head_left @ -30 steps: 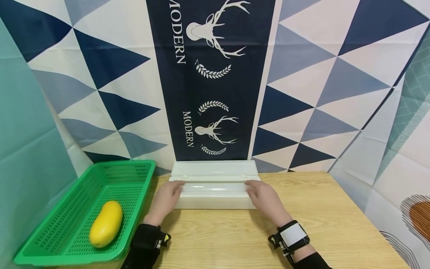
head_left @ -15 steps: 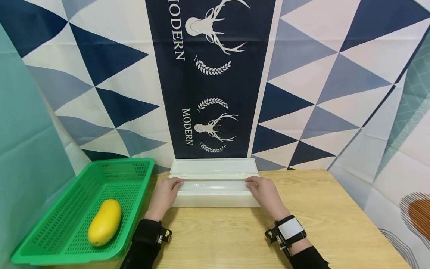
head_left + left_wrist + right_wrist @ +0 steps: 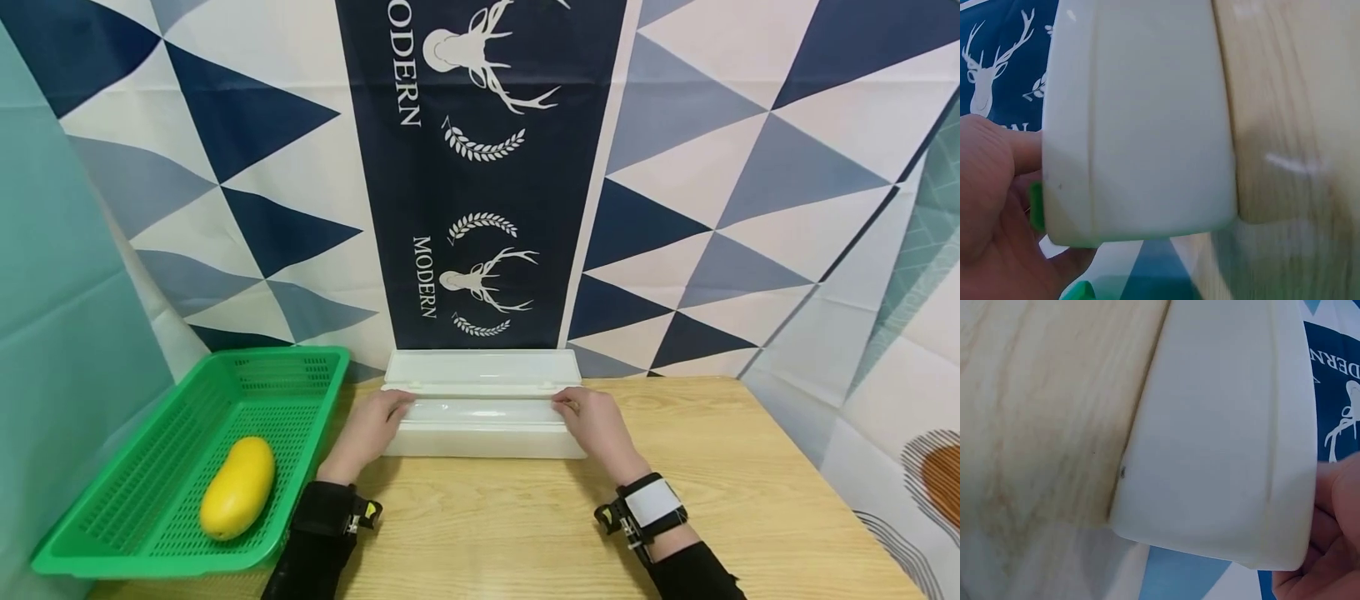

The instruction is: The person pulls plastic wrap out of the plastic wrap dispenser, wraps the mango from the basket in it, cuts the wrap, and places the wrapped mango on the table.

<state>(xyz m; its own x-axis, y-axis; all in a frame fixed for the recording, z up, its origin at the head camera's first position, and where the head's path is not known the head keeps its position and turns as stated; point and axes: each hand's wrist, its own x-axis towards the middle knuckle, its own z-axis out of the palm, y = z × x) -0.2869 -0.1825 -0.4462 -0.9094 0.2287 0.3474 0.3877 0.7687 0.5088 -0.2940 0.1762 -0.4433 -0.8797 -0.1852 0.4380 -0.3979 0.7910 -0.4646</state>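
A long white cling film dispenser (image 3: pixel 483 443) stands at the back of the table, its lid (image 3: pixel 483 367) tipped back against the wall cloth. Inside lies a shiny roll of cling film (image 3: pixel 480 410). At the roll's left end my left hand (image 3: pixel 372 425) has thumb and forefinger together, pinching the film's edge. My right hand (image 3: pixel 597 425) pinches likewise at the right end. In the left wrist view, the dispenser's front (image 3: pixel 1160 125) hides the fingertips of the left hand (image 3: pixel 997 206). The right wrist view likewise shows the right hand (image 3: pixel 1335 531) partly behind the dispenser.
A green perforated basket (image 3: pixel 337 400) stands at the left, holding a yellow mango-like fruit (image 3: pixel 237 488). The wooden table (image 3: pixel 480 525) reaches toward me and to the right. A patterned cloth (image 3: pixel 480 183) hangs right behind the dispenser.
Thumbs and forefingers of both hands have come together at the roll's ends. The dispenser, basket and fruit keep their places; the head view has shifted slightly.
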